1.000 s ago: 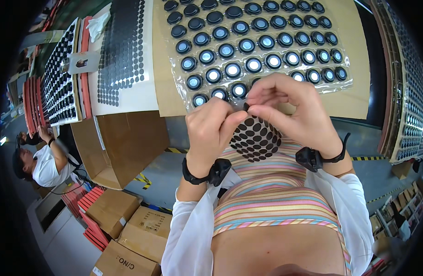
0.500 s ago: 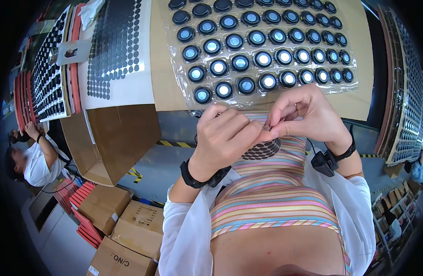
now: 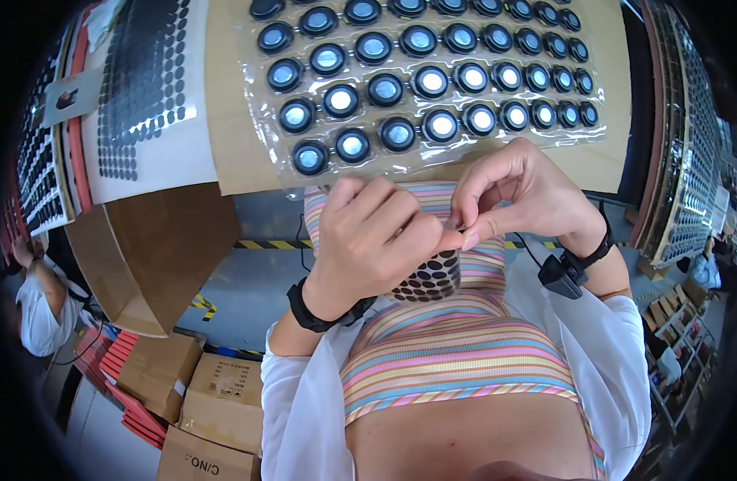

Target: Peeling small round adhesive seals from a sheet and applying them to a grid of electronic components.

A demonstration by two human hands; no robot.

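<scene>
My left hand point(image 3: 372, 236) is closed on a curled sheet of round black stickers point(image 3: 431, 282), which hangs below its fingers in front of my striped top. The thumb and index finger of my right hand point(image 3: 529, 196) meet in a pinch at the sheet's upper edge, touching my left fingertips. Whether a single sticker lies between them is hidden. Just beyond my hands lies a clear plastic tray point(image 3: 260, 148) with rows of round black parts point(image 3: 397, 134), many with a pale shiny disc in the middle.
Brown cardboard point(image 3: 222, 112) lies under the tray. To the left is a white board with a dotted sheet point(image 3: 144, 96), above an open carton point(image 3: 164, 248). Closed cartons point(image 3: 220, 393) stand lower left. Stacked trays point(image 3: 689, 160) rise at right. Another person point(image 3: 44, 297) works far left.
The whole view has shifted, so the tray and board sit further left and higher. My hands keep the same pinch at the sheet, and its dotted face now shows at a different angle.
</scene>
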